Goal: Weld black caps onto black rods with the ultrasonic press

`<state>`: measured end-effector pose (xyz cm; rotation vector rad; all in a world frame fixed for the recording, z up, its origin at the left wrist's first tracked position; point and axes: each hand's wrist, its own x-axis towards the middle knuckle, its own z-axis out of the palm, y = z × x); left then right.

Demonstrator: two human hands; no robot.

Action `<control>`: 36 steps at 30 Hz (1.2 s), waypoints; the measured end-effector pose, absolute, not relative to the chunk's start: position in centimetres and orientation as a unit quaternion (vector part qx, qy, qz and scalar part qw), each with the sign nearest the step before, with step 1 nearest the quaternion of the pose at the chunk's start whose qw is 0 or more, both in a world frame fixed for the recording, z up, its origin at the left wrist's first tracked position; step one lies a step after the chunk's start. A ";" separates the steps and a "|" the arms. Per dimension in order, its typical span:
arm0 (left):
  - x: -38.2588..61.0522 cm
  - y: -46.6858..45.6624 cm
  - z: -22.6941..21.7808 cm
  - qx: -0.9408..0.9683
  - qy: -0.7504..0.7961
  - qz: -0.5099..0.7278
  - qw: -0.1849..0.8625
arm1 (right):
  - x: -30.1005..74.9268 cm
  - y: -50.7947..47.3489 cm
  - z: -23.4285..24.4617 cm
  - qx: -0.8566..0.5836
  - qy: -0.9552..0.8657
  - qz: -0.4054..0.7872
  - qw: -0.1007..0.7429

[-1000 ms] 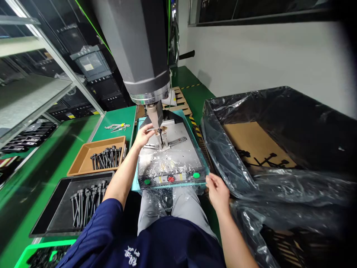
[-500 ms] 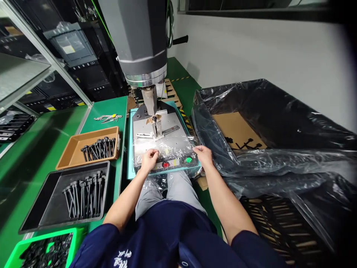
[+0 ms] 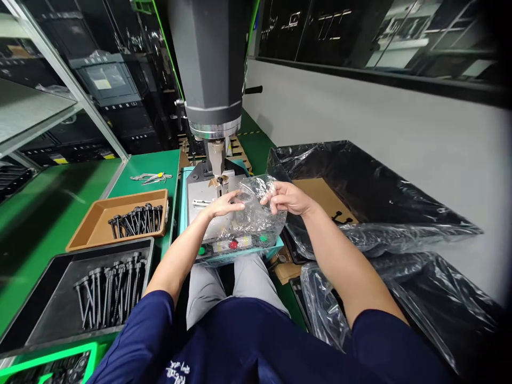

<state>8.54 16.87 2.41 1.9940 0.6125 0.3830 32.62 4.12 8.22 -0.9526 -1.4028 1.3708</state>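
My left hand and my right hand both pinch a sheet of clear plastic film, lifted up off the grey machine base plate. The film hangs crumpled between the hands, above the control strip with a green button and a red button. Behind the hands stands the small fixture under the press horn of the big grey machine head.
A tan tray of black long-stemmed parts and a black tray with more sit on the green bench at left. A green bin is at bottom left. A carton lined with black plastic stands right. Tools lie behind the tan tray.
Both hands went from the front edge of the machine base to higher up, pulling the clear film off the plate and bunching it between them. The camera tilted up.
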 end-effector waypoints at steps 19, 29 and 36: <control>2.4 22.1 4.6 0.630 0.442 0.204 0.605 | 30.6 17.9 6.4 -0.655 -0.475 0.458 0.367; 2.3 28.6 5.8 0.620 0.509 0.254 0.541 | 30.3 26.9 6.1 -0.722 -0.546 0.311 0.288; 2.8 31.7 4.7 0.610 0.558 0.294 0.478 | 29.3 31.3 5.8 -0.763 -0.579 0.179 0.223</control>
